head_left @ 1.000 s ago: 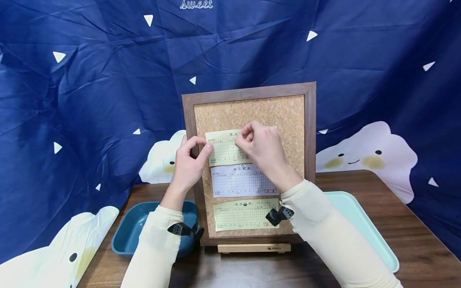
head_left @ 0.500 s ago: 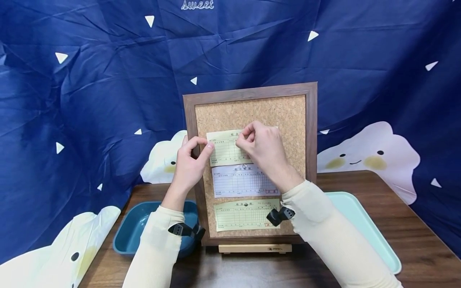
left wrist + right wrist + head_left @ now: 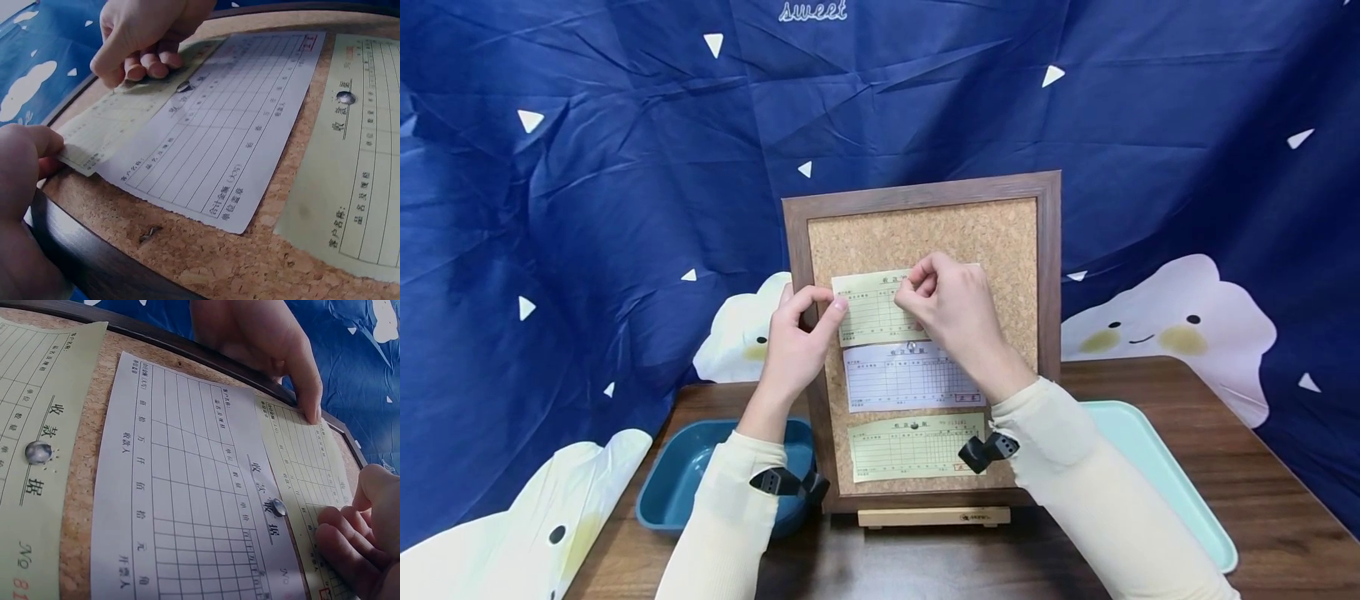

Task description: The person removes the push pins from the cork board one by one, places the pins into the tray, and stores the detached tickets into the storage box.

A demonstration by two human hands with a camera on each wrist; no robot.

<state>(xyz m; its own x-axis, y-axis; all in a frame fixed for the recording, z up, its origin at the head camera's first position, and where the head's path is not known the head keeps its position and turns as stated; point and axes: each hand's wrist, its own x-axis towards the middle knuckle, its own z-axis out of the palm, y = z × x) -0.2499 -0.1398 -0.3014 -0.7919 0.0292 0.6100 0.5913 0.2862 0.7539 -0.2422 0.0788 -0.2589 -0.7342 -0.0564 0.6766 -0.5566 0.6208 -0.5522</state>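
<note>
- At centre, the top yellow slip [image 3: 867, 313] is pinched at its left edge by the left hand [image 3: 797, 337].
- Just right, the right hand [image 3: 955, 308] is seen, thumb and forefinger pressed together; anything between is hidden.
- Below, a white slip [image 3: 887, 382] is pinned to the corkboard [image 3: 880, 243].
- Up top, blue cloth [image 3: 625, 167] is seen.

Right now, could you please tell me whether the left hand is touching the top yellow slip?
Touching; the right wrist view shows the left hand with its thumb tip resting on the top yellow slip.
</note>
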